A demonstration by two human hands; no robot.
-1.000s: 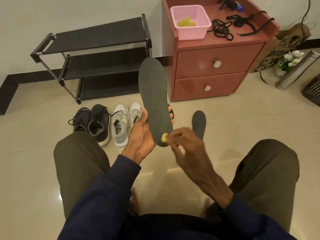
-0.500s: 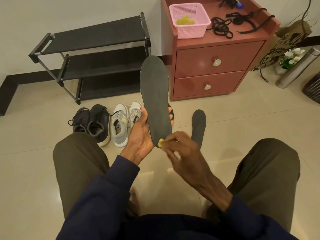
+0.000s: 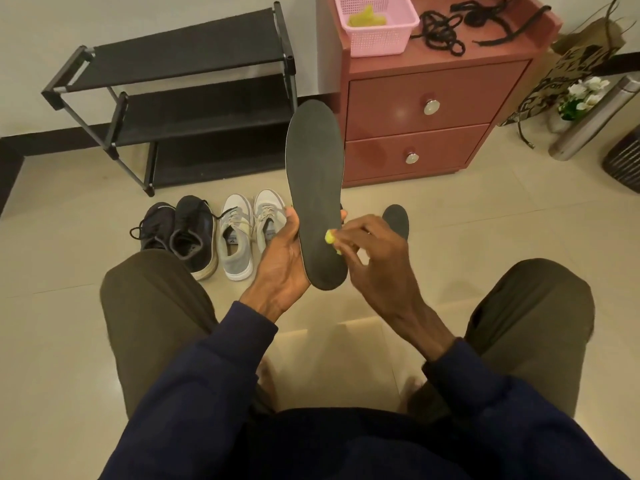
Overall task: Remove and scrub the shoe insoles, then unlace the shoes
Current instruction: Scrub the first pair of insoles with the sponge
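While sponge [image 3: 329, 236] touches insole [image 3: 317, 174] | floor [image 3: 69, 306]: glossy tile (beige) | rack [image 3: 194, 57], cabinet [image 3: 381, 98]

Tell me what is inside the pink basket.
A crumpled yellow-green piece lies inside the pink basket. The near wall hides the basket's bottom; the picture's top edge cuts off its back.

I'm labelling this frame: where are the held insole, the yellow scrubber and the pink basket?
held insole [image 3: 315, 174], head view, middle of its dark face.
yellow scrubber [image 3: 329, 236], head view, its visible yellow end.
pink basket [image 3: 379, 39], head view, its front wall.
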